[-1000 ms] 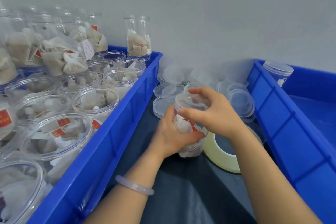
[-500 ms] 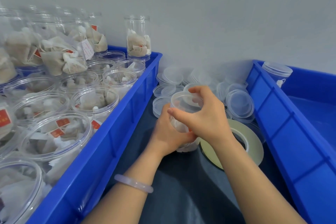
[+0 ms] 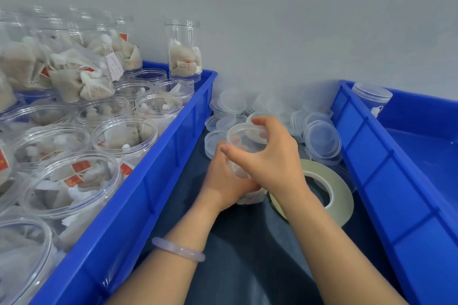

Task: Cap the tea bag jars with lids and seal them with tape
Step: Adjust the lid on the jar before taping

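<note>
A clear jar of tea bags (image 3: 245,195) stands on the dark cloth between two blue crates. My left hand (image 3: 223,184) grips its side from the left. My right hand (image 3: 270,156) curls over the top and holds the clear lid (image 3: 244,137) on the jar's mouth, thumb at the near rim, fingers at the far rim. A roll of clear tape (image 3: 332,189) lies flat just right of the jar, partly hidden by my right wrist. A heap of loose clear lids (image 3: 322,140) lies behind the jar.
The left blue crate (image 3: 148,185) holds several open jars of tea bags (image 3: 124,136), with more jars stacked at the back. The right blue crate (image 3: 396,193) holds one capped jar (image 3: 371,97) in its far corner. A grey wall stands behind.
The jar and both hands have shifted slightly left. The tape roll, standing tilted against the jar a second ago, now lies flat.
</note>
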Action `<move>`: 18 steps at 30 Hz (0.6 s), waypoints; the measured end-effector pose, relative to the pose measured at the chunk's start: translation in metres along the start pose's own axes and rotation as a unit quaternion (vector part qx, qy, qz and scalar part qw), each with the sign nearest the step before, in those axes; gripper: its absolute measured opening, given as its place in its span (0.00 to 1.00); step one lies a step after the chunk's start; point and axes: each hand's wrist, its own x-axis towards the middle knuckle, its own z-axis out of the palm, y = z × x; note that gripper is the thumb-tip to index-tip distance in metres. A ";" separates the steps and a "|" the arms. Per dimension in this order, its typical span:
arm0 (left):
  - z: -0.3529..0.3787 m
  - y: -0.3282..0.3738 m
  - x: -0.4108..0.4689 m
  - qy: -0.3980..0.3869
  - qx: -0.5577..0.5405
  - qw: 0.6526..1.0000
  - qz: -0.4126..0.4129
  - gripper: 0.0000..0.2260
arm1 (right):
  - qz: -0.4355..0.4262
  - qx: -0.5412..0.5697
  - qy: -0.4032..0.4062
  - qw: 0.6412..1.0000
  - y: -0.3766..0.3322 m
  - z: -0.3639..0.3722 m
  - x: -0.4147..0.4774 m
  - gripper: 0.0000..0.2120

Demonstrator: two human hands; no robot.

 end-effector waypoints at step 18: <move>-0.011 -0.004 -0.004 0.171 -0.014 0.985 -0.033 0.35 | 0.147 -0.012 -0.068 0.987 0.032 -0.055 0.015 0.35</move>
